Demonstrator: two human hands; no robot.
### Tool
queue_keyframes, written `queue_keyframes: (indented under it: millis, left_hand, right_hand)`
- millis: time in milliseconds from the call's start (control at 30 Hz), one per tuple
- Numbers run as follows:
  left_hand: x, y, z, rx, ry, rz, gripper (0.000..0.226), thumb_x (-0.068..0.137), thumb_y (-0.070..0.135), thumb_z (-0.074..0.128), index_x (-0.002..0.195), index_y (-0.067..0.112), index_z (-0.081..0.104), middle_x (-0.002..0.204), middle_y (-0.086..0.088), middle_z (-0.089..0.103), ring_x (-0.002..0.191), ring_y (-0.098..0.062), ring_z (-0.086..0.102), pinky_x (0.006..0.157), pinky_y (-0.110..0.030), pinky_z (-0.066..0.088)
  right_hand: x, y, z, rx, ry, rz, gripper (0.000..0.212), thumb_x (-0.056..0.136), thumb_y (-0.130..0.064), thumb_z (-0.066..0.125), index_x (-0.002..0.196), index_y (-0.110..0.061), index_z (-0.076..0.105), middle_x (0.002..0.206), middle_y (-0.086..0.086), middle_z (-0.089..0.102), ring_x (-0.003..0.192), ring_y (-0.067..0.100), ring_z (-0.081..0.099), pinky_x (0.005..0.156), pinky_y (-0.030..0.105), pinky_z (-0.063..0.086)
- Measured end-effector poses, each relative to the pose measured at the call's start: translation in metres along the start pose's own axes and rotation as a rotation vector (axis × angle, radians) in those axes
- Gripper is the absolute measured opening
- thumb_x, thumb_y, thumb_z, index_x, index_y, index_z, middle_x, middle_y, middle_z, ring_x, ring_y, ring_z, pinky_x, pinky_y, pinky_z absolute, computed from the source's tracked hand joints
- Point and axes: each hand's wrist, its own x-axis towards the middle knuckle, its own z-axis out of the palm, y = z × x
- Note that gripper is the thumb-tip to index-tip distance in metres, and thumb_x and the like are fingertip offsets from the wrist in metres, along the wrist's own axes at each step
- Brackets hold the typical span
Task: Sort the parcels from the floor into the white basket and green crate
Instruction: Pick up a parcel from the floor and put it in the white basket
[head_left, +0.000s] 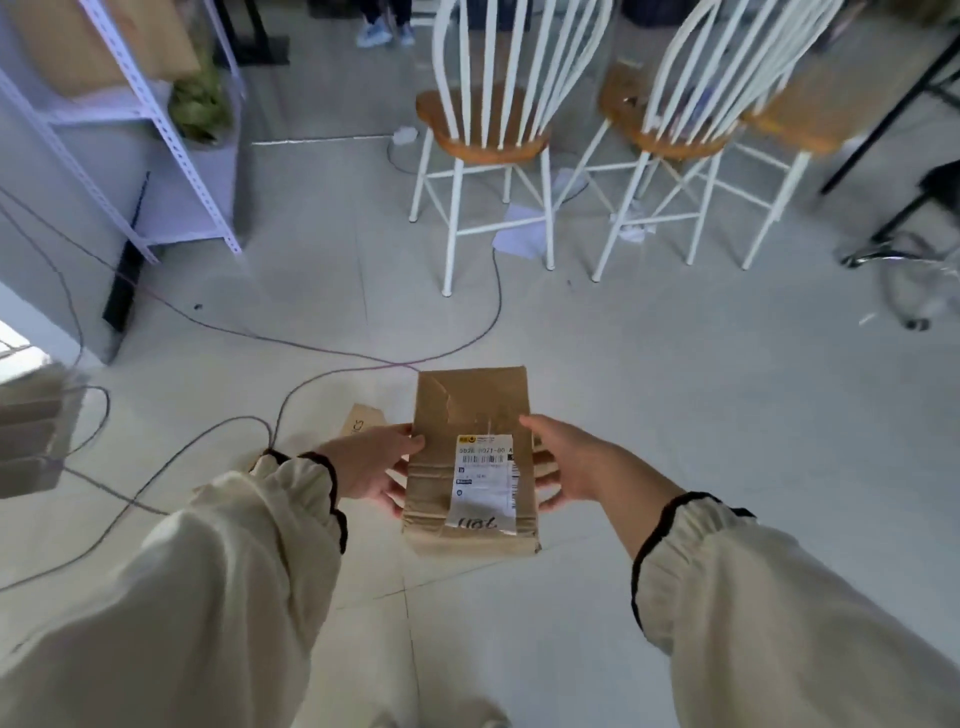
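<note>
A brown cardboard parcel with a white shipping label sits between my two hands, above the pale tiled floor. My left hand presses against its left side, thumb on top and fingers underneath. On the right side my right hand grips it the same way. Another flat brown parcel lies on the floor just left of the held one, partly hidden behind my left hand. Neither the white basket nor the green crate is in view.
Thin cables snake across the floor ahead and to the left. White chairs with wooden seats stand at the back, with paper scraps under them. A metal shelf rack stands at the left, and stacked boxes at the left edge.
</note>
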Motion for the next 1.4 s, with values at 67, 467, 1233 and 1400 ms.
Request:
queue_keyframes:
  millis: [67,467,1233,1400]
  left_hand:
    - [-0.057,0.044,0.023,0.048,-0.032,0.008,0.027,0.1,0.024,0.044,0.127,0.02,0.043,0.107,-0.02,0.05,0.092,-0.045,0.054,0.096,-0.066,0.035]
    - [-0.293,0.199,0.099,0.426,-0.142,0.264,0.036,0.101,0.026,0.041,0.134,0.011,0.043,0.13,-0.028,0.045,0.101,-0.047,0.055,0.09,-0.053,0.048]
    - [-0.396,0.141,0.315,1.109,-0.624,0.316,0.034,0.099,0.027,0.045,0.127,0.008,0.044,0.124,-0.028,0.048,0.092,-0.041,0.057,0.095,-0.055,0.04]
    - [-0.451,0.059,0.405,1.317,-0.879,0.321,0.037,0.098,0.032,0.047,0.128,0.01,0.047,0.127,-0.028,0.05,0.103,-0.043,0.056,0.102,-0.056,0.038]
  right_hand:
    - [-0.068,-0.024,-0.023,0.025,0.043,-0.005,0.049,0.091,-0.053,0.045,0.121,-0.014,0.052,0.125,0.013,0.051,0.111,0.034,0.049,0.094,0.048,0.043]
    - [-0.317,-0.089,-0.094,0.262,0.197,-0.165,0.023,0.092,-0.038,0.054,0.097,-0.016,0.055,0.116,0.016,0.056,0.099,0.035,0.058,0.077,0.044,0.047]
    - [-0.538,0.153,-0.073,0.745,0.752,-0.161,0.036,0.091,-0.032,0.056,0.12,-0.012,0.047,0.111,0.018,0.053,0.087,0.037,0.06,0.067,0.041,0.054]
    - [-0.614,0.281,-0.033,0.958,0.968,-0.151,0.041,0.073,-0.036,0.066,0.105,-0.014,0.054,0.101,0.014,0.054,0.064,0.03,0.063,0.06,0.034,0.054]
